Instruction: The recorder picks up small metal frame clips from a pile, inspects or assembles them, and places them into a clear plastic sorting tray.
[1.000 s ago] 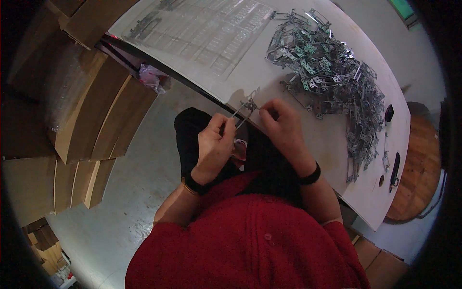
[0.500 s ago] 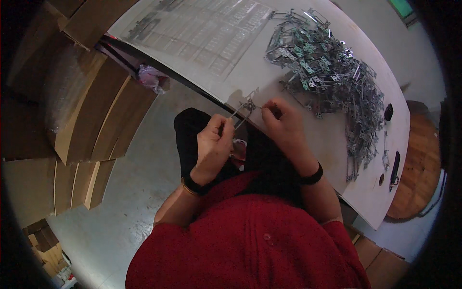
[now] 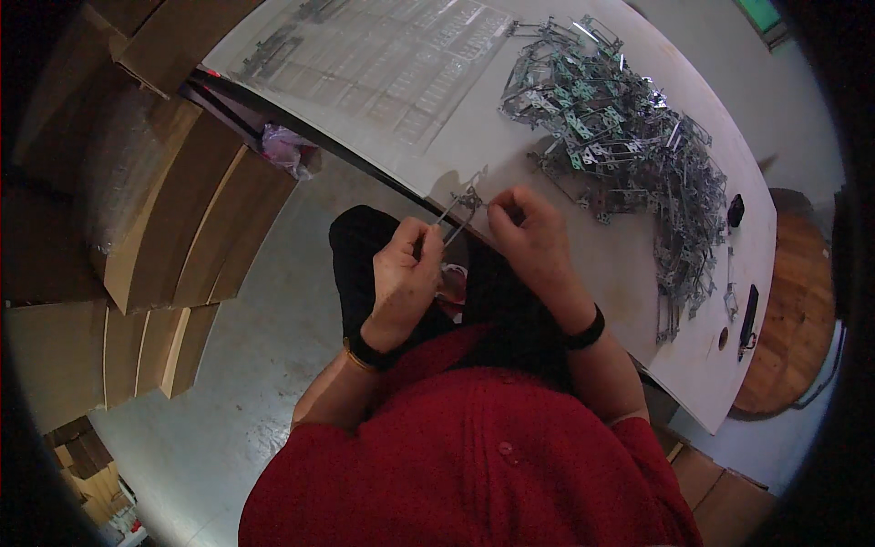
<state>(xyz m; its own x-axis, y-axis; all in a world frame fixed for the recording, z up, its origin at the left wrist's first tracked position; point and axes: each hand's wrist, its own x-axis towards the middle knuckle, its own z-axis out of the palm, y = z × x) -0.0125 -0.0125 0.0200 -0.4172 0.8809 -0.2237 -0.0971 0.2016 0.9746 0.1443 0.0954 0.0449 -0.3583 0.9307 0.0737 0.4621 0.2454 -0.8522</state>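
Note:
My left hand [image 3: 401, 273] pinches the long, thin legs of a small wire-and-plate metal part [image 3: 468, 199], held over the table's near edge. On the other side of that part, my right hand [image 3: 530, 239] has thumb and forefinger pressed together at its end; what sits between these fingertips is too small to make out. A large heap of similar metal parts [image 3: 629, 150], grey with a greenish sheen, lies on the table to the right.
A clear plastic tray [image 3: 383, 73] with rows of slots lies on the white table [image 3: 497, 169], holding some parts at its far left. Cardboard boxes [image 3: 196, 219] stack up at left. A round wooden stool [image 3: 788, 310] stands beyond the table's right end, near a black tool [image 3: 749, 321].
My right hand has shifted slightly left, closer to my left hand. The left hand and the metal part have stayed nearly in place.

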